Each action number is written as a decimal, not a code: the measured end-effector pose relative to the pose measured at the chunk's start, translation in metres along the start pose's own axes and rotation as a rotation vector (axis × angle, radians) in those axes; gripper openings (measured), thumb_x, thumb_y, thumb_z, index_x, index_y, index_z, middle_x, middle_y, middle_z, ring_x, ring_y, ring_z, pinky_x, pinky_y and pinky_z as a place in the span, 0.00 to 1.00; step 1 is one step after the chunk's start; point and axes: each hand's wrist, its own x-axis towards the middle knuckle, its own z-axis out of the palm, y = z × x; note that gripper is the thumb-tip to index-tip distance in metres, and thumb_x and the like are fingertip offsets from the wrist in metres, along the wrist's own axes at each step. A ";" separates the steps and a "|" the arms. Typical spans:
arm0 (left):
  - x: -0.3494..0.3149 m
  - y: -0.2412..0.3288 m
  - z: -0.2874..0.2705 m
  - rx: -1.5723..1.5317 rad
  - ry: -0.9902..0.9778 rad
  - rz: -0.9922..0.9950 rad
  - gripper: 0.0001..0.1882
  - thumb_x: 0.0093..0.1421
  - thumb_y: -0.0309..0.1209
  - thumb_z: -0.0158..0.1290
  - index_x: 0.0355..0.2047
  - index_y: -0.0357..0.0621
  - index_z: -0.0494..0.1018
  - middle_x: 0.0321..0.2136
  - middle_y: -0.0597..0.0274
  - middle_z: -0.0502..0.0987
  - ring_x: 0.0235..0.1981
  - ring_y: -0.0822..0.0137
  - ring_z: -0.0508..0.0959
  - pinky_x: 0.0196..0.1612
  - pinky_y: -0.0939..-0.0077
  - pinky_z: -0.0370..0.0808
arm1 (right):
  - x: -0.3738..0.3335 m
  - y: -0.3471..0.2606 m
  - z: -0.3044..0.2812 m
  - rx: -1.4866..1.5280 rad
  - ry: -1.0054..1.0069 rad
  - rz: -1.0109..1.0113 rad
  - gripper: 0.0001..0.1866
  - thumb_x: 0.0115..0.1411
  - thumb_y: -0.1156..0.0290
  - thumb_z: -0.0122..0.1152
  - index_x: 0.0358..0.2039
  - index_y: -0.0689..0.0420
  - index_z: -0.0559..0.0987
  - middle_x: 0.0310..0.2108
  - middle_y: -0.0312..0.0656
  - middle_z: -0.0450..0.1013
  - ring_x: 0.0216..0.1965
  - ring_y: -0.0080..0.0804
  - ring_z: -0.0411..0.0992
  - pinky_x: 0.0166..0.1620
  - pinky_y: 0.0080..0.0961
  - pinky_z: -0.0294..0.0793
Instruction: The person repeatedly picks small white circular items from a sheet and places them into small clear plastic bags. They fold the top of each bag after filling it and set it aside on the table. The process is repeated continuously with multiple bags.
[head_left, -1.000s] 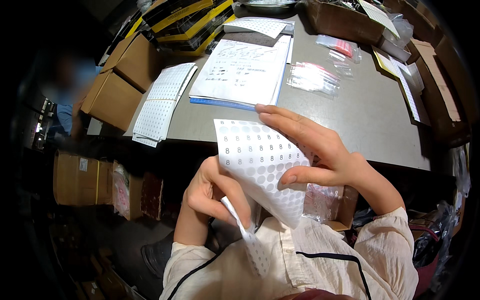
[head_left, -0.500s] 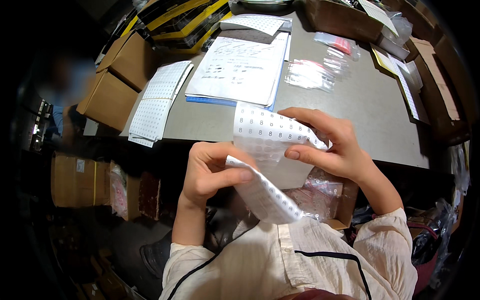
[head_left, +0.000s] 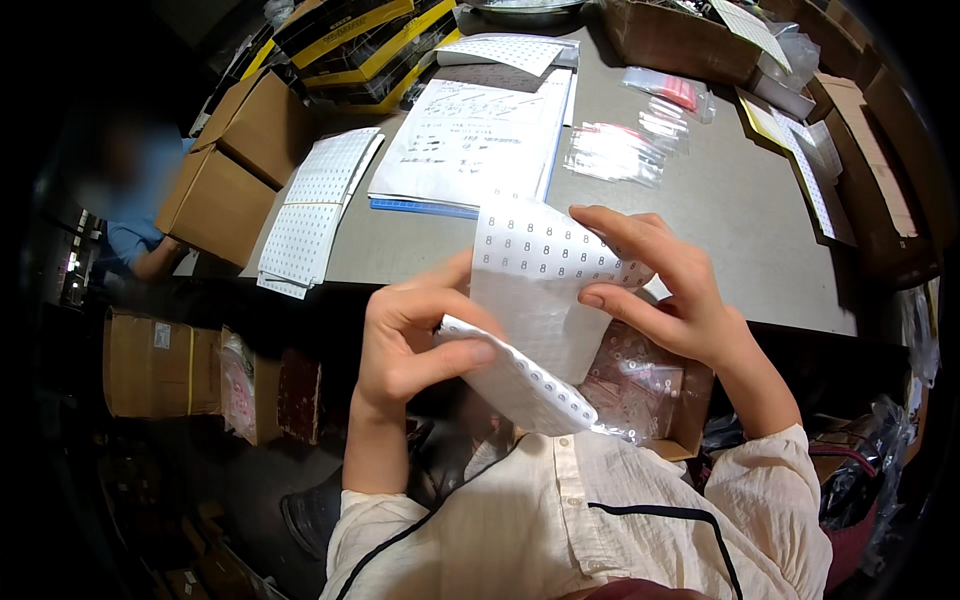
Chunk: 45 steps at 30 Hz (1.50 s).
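The person beside me holds a creased sticker sheet [head_left: 545,240] in the air just on the near side of the handwritten pad [head_left: 450,145], its upper edge overlapping the pad's near corner from this angle. The right hand [head_left: 680,290] curls round the sheet's right end, thumb on the near side and fingers spread along the top, a loose hold. The left hand [head_left: 405,350] pinches a lower flap [head_left: 530,380] firmly between thumb and bent fingers, farther toward the person from the pad. I can't tell whether the flap belongs to the same sheet or is a second one.

By the look of it, the paper weighs almost nothing and is floppy, quick to curl and easy to crease; the blank, shiny stretch is probably slick. I'd take it by the plain margins, lightly, keeping skin off any sticky dots.

Left of the pad lies a banded stack of sticker sheets [head_left: 315,215], and beyond it a cardboard box [head_left: 215,205]. Small clear zip bags [head_left: 615,150] lie to the pad's right. An open carton of plastic packets [head_left: 640,385] sits nearer the person than the pad.
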 end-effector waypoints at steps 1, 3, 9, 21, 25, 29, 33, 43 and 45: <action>0.003 0.002 0.003 -0.006 0.033 0.011 0.11 0.46 0.20 0.64 0.32 0.30 0.84 0.46 0.43 0.83 0.46 0.57 0.82 0.52 0.68 0.75 | 0.000 0.000 0.001 -0.049 0.030 -0.041 0.32 0.60 0.66 0.73 0.64 0.61 0.77 0.54 0.46 0.80 0.39 0.39 0.76 0.48 0.33 0.77; 0.006 0.006 0.004 0.027 0.037 0.019 0.09 0.49 0.19 0.64 0.33 0.30 0.84 0.46 0.45 0.83 0.47 0.59 0.82 0.52 0.69 0.75 | 0.002 -0.004 0.001 -0.088 0.025 -0.102 0.32 0.60 0.66 0.73 0.63 0.61 0.77 0.53 0.47 0.80 0.40 0.39 0.76 0.49 0.33 0.76; 0.008 0.014 0.022 0.022 0.188 -0.203 0.09 0.52 0.19 0.62 0.35 0.30 0.85 0.35 0.54 0.85 0.36 0.70 0.82 0.43 0.80 0.73 | -0.001 -0.005 0.002 0.003 0.052 -0.037 0.30 0.60 0.67 0.73 0.62 0.62 0.77 0.51 0.48 0.81 0.43 0.37 0.78 0.47 0.31 0.77; 0.018 0.006 0.027 0.207 0.071 0.040 0.09 0.54 0.17 0.65 0.37 0.34 0.85 0.42 0.49 0.87 0.41 0.63 0.86 0.46 0.73 0.80 | 0.015 -0.017 -0.010 0.055 0.101 -0.012 0.27 0.60 0.77 0.71 0.60 0.66 0.77 0.52 0.50 0.79 0.50 0.36 0.79 0.55 0.31 0.77; 0.022 0.003 0.031 0.352 0.037 0.183 0.11 0.51 0.18 0.66 0.36 0.36 0.86 0.44 0.45 0.86 0.41 0.59 0.87 0.46 0.73 0.80 | 0.025 -0.028 -0.009 -0.040 0.190 -0.074 0.20 0.60 0.79 0.72 0.52 0.66 0.79 0.47 0.48 0.81 0.46 0.37 0.80 0.53 0.33 0.78; 0.025 0.006 0.035 0.414 0.002 0.178 0.11 0.50 0.18 0.66 0.36 0.37 0.86 0.46 0.41 0.84 0.41 0.56 0.87 0.45 0.72 0.80 | 0.033 -0.023 -0.005 -0.217 0.261 -0.195 0.14 0.57 0.76 0.73 0.43 0.59 0.81 0.36 0.43 0.79 0.38 0.44 0.77 0.42 0.34 0.77; 0.027 0.000 0.036 0.425 -0.018 0.149 0.13 0.48 0.13 0.63 0.37 0.31 0.86 0.50 0.39 0.83 0.45 0.60 0.85 0.48 0.74 0.79 | 0.028 -0.018 -0.008 -0.198 0.220 -0.162 0.09 0.57 0.77 0.71 0.38 0.58 0.82 0.35 0.41 0.80 0.38 0.42 0.76 0.44 0.33 0.76; 0.057 -0.019 0.043 0.393 -0.147 0.156 0.13 0.48 0.14 0.65 0.37 0.33 0.86 0.49 0.40 0.84 0.42 0.59 0.87 0.45 0.74 0.80 | 0.024 0.000 -0.040 0.068 0.049 0.202 0.05 0.57 0.75 0.67 0.33 0.61 0.83 0.32 0.38 0.81 0.38 0.30 0.75 0.52 0.30 0.71; 0.064 -0.024 0.044 0.394 -0.181 0.155 0.13 0.48 0.15 0.65 0.36 0.33 0.86 0.49 0.40 0.84 0.42 0.59 0.87 0.45 0.74 0.80 | 0.023 0.008 -0.046 0.181 0.024 0.306 0.05 0.57 0.74 0.68 0.32 0.62 0.83 0.32 0.37 0.80 0.38 0.28 0.74 0.51 0.29 0.71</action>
